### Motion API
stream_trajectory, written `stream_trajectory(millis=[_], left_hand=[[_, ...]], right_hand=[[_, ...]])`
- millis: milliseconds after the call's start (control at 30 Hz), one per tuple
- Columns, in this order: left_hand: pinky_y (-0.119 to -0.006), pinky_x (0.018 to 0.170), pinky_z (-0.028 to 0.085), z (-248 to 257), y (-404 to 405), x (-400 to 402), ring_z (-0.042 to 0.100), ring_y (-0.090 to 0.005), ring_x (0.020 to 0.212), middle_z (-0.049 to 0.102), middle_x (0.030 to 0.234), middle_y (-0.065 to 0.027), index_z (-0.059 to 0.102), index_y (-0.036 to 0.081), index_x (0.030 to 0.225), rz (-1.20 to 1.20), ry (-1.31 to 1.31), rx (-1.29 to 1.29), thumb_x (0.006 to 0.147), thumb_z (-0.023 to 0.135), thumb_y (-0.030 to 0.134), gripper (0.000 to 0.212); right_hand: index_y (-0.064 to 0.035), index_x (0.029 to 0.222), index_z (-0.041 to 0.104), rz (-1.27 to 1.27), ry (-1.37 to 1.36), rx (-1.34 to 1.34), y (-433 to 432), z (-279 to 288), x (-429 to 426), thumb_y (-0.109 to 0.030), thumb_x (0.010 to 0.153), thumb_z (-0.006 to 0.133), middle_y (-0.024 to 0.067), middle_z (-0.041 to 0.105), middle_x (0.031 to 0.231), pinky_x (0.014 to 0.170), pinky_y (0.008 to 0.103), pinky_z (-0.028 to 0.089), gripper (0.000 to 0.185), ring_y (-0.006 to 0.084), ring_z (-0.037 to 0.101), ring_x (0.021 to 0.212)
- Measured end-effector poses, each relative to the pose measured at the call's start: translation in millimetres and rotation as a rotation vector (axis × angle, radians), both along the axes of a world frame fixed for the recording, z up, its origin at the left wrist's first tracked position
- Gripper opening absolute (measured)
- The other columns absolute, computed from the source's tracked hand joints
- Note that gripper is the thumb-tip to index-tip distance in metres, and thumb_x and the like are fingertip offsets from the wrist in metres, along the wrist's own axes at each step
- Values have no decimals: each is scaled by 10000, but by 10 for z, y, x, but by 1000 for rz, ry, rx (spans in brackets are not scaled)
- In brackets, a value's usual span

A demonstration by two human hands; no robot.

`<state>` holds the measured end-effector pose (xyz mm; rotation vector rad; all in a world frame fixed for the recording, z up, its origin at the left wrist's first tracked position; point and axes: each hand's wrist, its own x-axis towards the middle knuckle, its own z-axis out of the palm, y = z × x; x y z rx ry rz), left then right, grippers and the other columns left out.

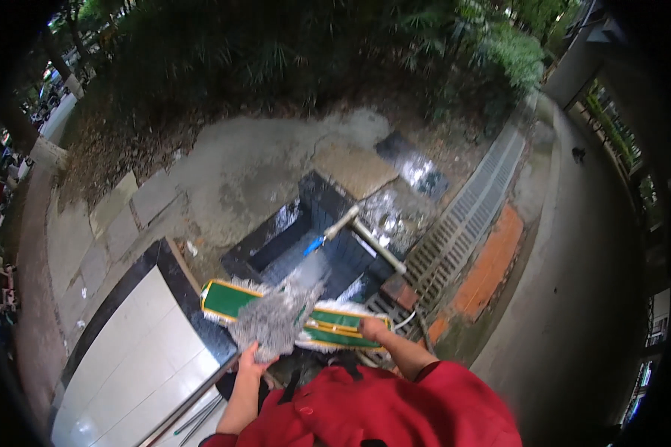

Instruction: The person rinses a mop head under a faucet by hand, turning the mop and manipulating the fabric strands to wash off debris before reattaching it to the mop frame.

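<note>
My left hand (251,362) grips the near end of a bunched mop pad with a grey string fringe (265,324). Its upper part hangs over the near side of a dark tiled basin (291,262). My right hand (373,328) is closed on the right end of a green mop pad (335,327) with yellow edging and white fringe. Another green section of mop pad (229,299) sticks out to the left from under the grey fringe; whether it is a separate pad cannot be told. Inside the basin, a blue-ended tap (313,246) sits on a pale pipe (377,243).
A metal drain grating (469,201) runs along the right, with a brick (400,293) at its near end. White-tiled counter with dark edging (140,357) stands at left. Wet concrete (246,151) and a flat board (355,167) lie beyond the basin, before dark shrubs (291,56).
</note>
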<state>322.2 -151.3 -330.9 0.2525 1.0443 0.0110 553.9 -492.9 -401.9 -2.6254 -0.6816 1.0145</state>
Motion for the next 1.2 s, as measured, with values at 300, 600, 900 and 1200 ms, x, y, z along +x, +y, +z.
stream_trajectory(millis=[300, 600, 900, 1200], left_hand=[[-632, 856, 425, -363, -202, -195, 512, -391, 1127, 513, 1266, -145, 410, 140, 1316, -75, -40, -26, 891, 567, 291, 477], [-620, 836, 431, -615, -80, -268, 507, -385, 1119, 514, 1265, -123, 423, 186, 1303, -112, -119, -131, 886, 577, 337, 470], [-609, 916, 388, -695, -12, -360, 517, -369, 1114, 548, 1233, -137, 493, 116, 1244, -207, -55, 1, 877, 559, 404, 471], [-676, 916, 323, -499, -142, -298, 464, -382, 1181, 511, 1293, -110, 436, 180, 1314, -160, 27, 88, 847, 632, 316, 524]], right_hand=[[5, 898, 662, 82, 77, -99, -141, 219, 21, -272, 748, 520, 226, 638, 967, 816, 429, 476, 346, 369, 612, 921], [-30, 891, 669, 349, 128, -13, 548, 655, -286, -308, 748, 527, 182, 661, 908, 752, 430, 484, 343, 341, 629, 858], [-48, 902, 614, 452, 486, 491, 1072, 1451, -689, -277, 766, 581, 114, 633, 791, 674, 380, 450, 269, 239, 592, 743], [-39, 913, 595, -183, 878, 645, 663, 1013, -552, -297, 847, 578, 38, 640, 761, 595, 310, 466, 266, 155, 571, 637]])
